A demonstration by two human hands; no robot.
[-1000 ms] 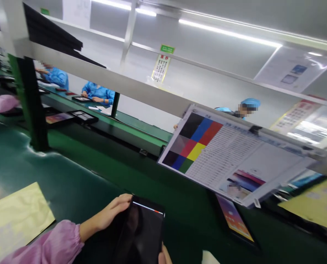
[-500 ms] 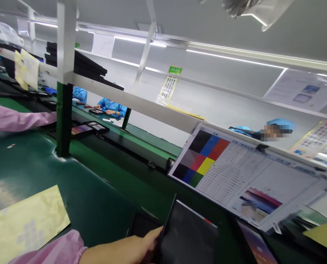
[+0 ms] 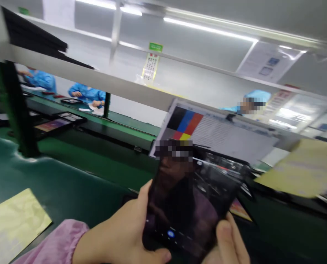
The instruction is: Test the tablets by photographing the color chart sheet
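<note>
Green-matted workbench (image 3: pixel 70 183), glossy, light glare along its left part. Pale yellow sheet (image 3: pixel 12 220) lies flat at the near left corner, partly cut by the frame edge. Behind the bench a green conveyor strip (image 3: pixel 97 126) runs from left towards the middle; two dark devices with lit screens (image 3: pixel 59 121) sit on it at left. Further back, a second bench (image 3: pixel 53 96) with another dark device (image 3: pixel 70 100) and white papers (image 3: pixel 93 109) lying on it
</note>
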